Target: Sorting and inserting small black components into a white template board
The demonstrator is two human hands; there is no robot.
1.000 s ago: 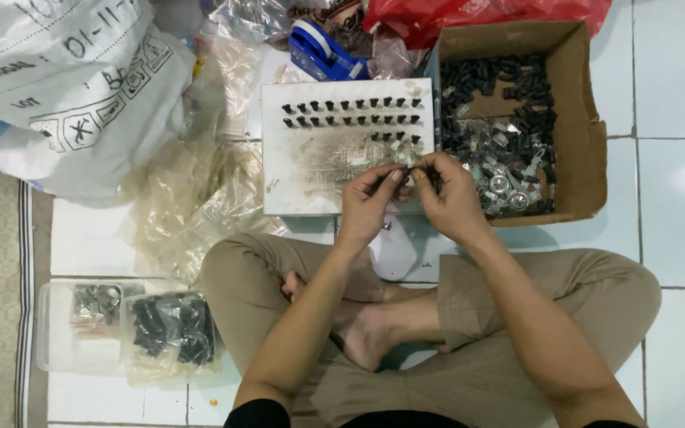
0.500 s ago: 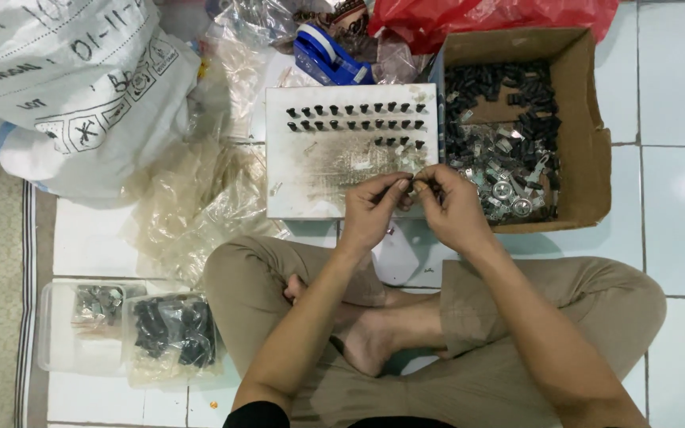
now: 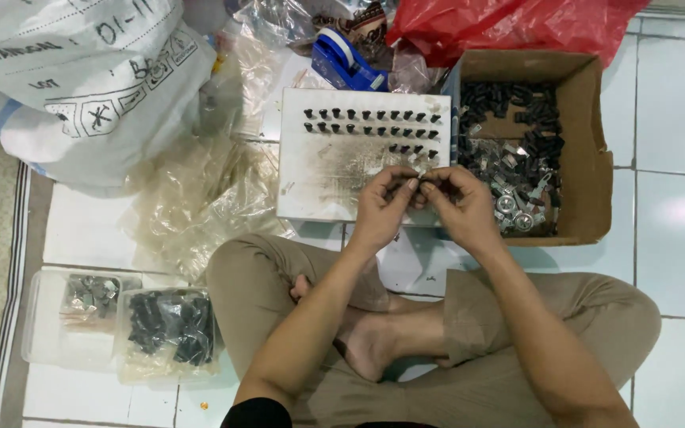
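Both your hands pinch one small part over the white board.
Your left hand (image 3: 386,204) and right hand (image 3: 457,202) meet fingertip to fingertip on the part (image 3: 420,184), above the board (image 3: 334,170), left of the box (image 3: 588,150).

Matt cardboard box (image 3: 588,158); glossy red plastic bag (image 3: 517,28); shiny metal parts (image 3: 517,202); glazed floor tiles (image 3: 675,222).

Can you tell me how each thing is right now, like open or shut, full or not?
cardboard box: open, partly full of small black and silver parts
white board: flat, partly filled with rows of black pieces
left hand: pinching a small part
right hand: pinching the same part
clear tub: open, holding bagged parts
red bag: crumpled
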